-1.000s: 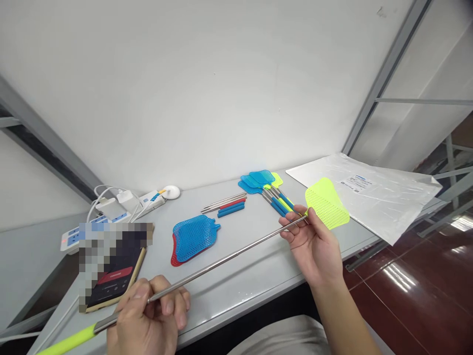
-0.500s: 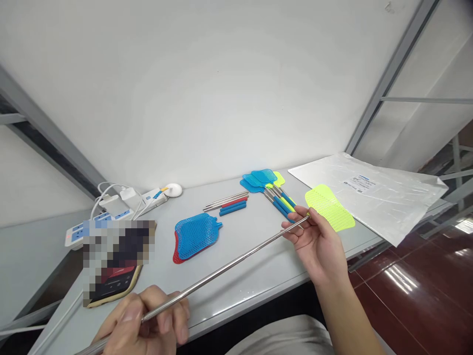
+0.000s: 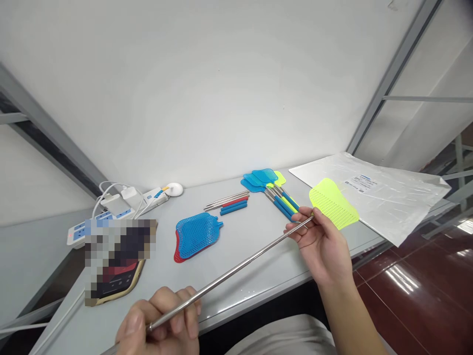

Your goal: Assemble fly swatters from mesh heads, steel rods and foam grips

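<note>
A fly swatter with a yellow-green perforated head [image 3: 334,204] and an extended telescopic metal rod [image 3: 229,270] runs slantwise between my hands. My right hand [image 3: 323,241] pinches the rod where it meets the head, between thumb and fingers. Lower left, my left hand [image 3: 162,320] is closed around a thicker section of the rod; its near end passes under the palm, out of sight. Beyond my right hand lies a pile of fly swatters with blue heads [image 3: 264,178] and yellow-green ones. Blue and red loose swatter heads [image 3: 197,235] lie stacked mid-table.
Bare metal rods [image 3: 225,199] lie beside blue and red handle sleeves [image 3: 234,207]. A white plastic bag [image 3: 384,192] with a label covers the table's right end. At left are a phone [image 3: 118,276], partly pixelated, and a power strip [image 3: 79,231] with plugs and cables.
Both hands have shifted slightly, the left one up and to the right along with the rod. The swatter head in my right hand has moved a little to the right. Other objects stay put.
</note>
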### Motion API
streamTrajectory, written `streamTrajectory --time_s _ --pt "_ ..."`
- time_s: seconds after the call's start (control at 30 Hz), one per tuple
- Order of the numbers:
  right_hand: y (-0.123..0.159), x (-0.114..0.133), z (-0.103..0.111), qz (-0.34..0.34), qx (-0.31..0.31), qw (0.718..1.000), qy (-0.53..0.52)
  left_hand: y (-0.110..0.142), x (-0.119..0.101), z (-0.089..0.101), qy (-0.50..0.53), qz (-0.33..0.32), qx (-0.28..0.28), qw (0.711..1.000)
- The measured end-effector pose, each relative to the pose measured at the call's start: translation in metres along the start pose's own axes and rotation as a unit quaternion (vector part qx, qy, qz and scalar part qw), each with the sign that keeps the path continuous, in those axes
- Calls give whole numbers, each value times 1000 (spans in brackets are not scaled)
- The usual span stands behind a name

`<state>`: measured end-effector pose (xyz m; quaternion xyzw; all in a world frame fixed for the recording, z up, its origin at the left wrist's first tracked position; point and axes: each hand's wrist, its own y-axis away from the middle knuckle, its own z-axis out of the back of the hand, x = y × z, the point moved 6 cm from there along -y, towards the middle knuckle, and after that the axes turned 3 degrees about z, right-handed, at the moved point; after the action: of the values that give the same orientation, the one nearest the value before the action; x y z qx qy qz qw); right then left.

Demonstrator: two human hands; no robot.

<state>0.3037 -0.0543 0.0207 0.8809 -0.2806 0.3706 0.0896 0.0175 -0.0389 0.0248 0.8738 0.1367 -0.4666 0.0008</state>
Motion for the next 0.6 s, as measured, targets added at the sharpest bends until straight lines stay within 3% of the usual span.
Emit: streamTrajectory --time_s 0.17,0.3,0.4,0.6 --pt "9 -11 -4 -29 29 999 7 18 19 -19 -61 21 83 994" --pt "15 -21 -4 -55 37 998 10 23 29 -24 -238 57 136 960" --pt "17 -23 -5 -72 45 996 4 18 27 -22 -305 68 139 940" --pt "19 -27 -9 -98 54 994 -8 11 17 -22 -326 37 128 936"
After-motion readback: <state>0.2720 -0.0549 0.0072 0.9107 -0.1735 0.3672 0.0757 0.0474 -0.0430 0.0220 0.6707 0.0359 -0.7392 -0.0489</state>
